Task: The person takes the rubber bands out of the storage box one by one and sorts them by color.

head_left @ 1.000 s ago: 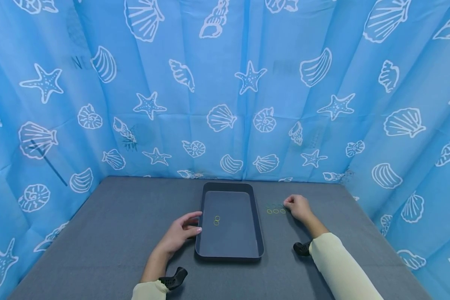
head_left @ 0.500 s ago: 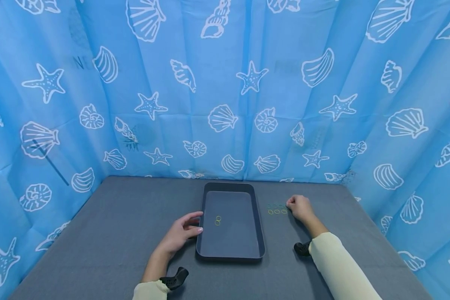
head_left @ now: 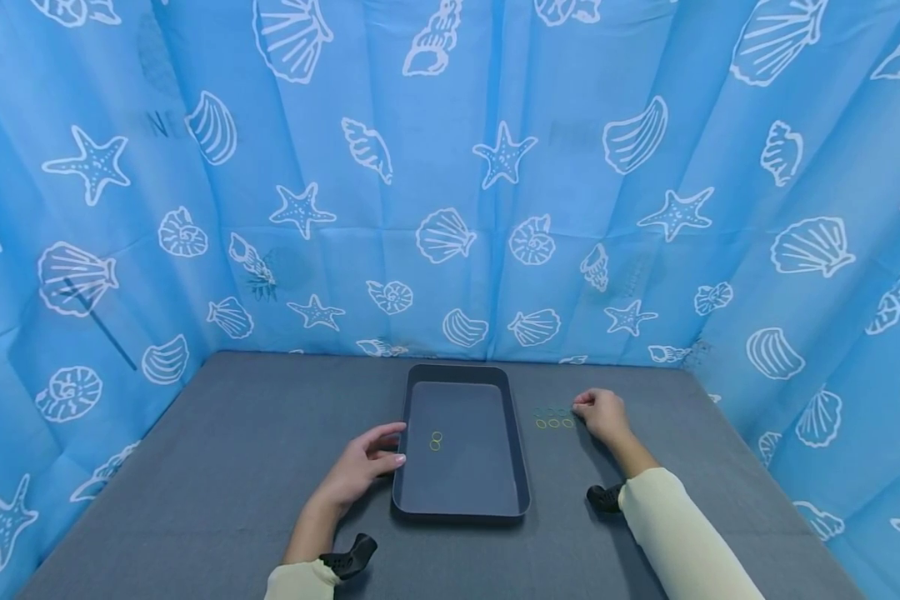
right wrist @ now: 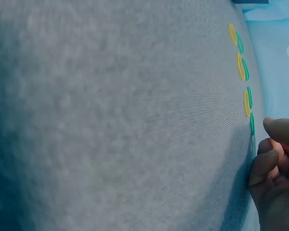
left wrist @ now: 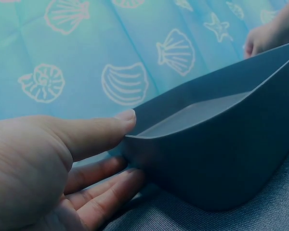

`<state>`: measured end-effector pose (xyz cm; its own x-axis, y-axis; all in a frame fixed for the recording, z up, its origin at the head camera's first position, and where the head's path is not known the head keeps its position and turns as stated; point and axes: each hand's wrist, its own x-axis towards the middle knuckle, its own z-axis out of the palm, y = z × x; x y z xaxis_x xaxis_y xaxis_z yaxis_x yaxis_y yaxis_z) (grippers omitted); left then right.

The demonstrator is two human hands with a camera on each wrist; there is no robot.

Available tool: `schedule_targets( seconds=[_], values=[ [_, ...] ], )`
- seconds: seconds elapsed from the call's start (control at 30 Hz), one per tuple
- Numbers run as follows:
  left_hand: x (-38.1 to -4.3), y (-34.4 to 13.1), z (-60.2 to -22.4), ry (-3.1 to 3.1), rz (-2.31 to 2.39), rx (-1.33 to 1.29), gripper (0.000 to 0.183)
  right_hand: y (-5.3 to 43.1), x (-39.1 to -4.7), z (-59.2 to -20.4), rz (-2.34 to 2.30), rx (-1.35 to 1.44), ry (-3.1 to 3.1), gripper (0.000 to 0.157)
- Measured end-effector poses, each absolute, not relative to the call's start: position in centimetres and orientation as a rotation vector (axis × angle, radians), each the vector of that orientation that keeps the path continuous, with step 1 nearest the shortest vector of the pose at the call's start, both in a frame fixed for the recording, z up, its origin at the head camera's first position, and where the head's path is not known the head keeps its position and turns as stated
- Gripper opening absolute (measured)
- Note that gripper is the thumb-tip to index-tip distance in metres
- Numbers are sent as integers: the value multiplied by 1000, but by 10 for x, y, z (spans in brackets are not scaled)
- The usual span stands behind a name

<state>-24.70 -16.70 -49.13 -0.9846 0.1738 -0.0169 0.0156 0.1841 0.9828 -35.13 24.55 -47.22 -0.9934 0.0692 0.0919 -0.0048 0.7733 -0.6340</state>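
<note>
My left hand (head_left: 356, 471) is at the left side of a dark grey rectangular tray (head_left: 461, 508). In the left wrist view its straight thumb (left wrist: 106, 130) lies at the tray's rim, while the other fingers touch the outer wall below. Two thin yellow rings (head_left: 436, 442) lie inside the tray, one above the other. To the tray's right, three yellow rings (right wrist: 246, 103) lie in a row beside a row of several green rings (right wrist: 252, 124). My right hand (head_left: 602, 414), fingers curled, pinches at the right end of the green row; its fingertips partly hide what is there.
A grey cloth (head_left: 270, 417) covers the table. Blue curtains (head_left: 450, 183) printed with white shells and starfish stand behind it and along both sides. Black curved wrist pieces (head_left: 351, 557) show at both of the person's cream sleeves (head_left: 682, 533).
The head view shifts very slightly. Both hands, the tray and the rings keep their places relative to one another.
</note>
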Motion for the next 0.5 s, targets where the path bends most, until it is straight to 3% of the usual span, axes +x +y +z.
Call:
schedule_targets(
  seconds=[0.5],
  values=[
    [-246,-165,-490,2334,1913,167,49,215,-340,-449,1183,57,-2688,13]
  ],
)
